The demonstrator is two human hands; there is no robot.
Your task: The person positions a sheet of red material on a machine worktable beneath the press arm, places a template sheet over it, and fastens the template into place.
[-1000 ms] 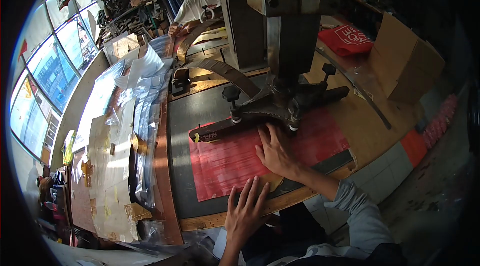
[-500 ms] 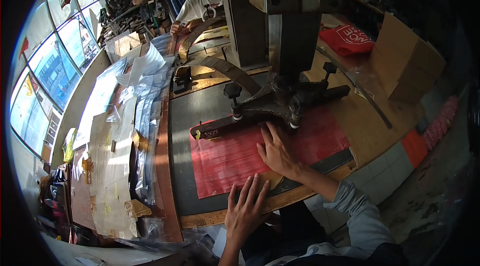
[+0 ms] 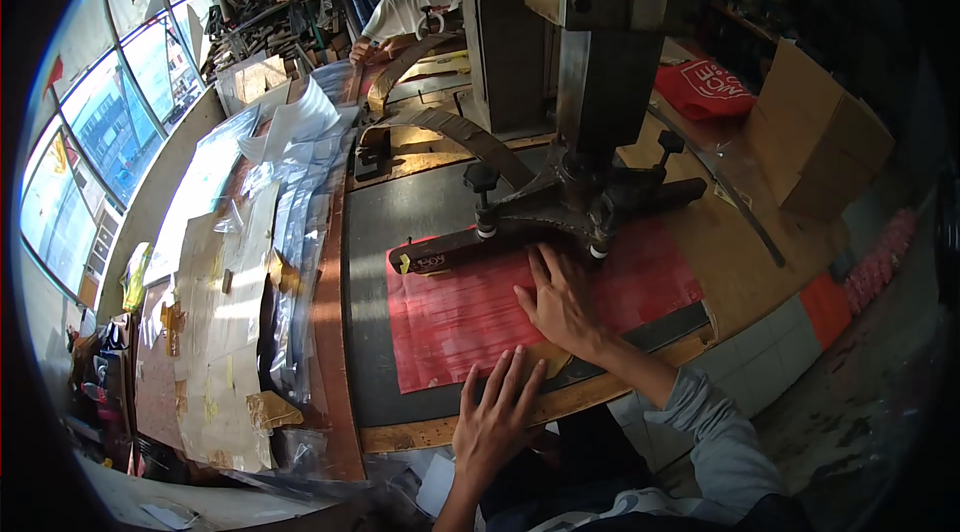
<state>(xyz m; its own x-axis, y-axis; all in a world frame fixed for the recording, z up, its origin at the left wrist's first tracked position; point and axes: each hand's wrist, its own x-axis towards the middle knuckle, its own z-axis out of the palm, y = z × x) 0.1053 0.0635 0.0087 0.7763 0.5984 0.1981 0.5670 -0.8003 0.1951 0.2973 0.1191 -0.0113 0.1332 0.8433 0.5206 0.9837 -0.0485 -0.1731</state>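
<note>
A red sheet (image 3: 460, 317) with a streaked, shiny surface lies flat on a dark pad (image 3: 372, 362), beneath the press head. My right hand (image 3: 562, 310) rests on the sheet with fingers stretched toward the press bar (image 3: 450, 250); its fingertips come close to the bar's lower edge, and I cannot tell whether they touch. At the near edge of the sheet, my left hand (image 3: 497, 410) lies with its fingers spread over the border. A tan piece (image 3: 552, 360) is partly visible between the two hands; its kind is unclear.
Black knobs (image 3: 481, 178) top the press arms, below a heavy metal column (image 3: 600, 82). Cardboard and clear plastic sheets (image 3: 225, 312) are heaped at left. A cardboard box (image 3: 815, 132) and a red bag (image 3: 703, 90) stand at right. Another person (image 3: 415, 7) is behind the table.
The view has shifted slightly, so the press and table appear a little farther right. Both hands keep nearly the same places on the red sheet.
</note>
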